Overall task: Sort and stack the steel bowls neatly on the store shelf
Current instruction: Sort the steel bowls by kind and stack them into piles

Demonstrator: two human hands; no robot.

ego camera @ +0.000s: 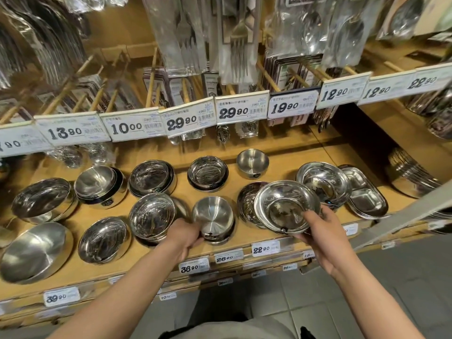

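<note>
My left hand (184,234) grips the small steel bowl (213,220) on the shelf (288,157); my right hand (320,234) pinches the wide bowl (286,206), tilted above the shelf front.

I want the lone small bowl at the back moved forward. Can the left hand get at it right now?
Probably not yet: the left hand is gripping a small bowl at the front. The back bowl stands alone with open shelf around it, so once freed, the way looks clear.

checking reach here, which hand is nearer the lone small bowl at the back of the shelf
Left, narrowly. The left hand grips a brushed bowl almost straight in front of the lone small bowl; the right hand holds a wide bowl further off, to its right.
</note>
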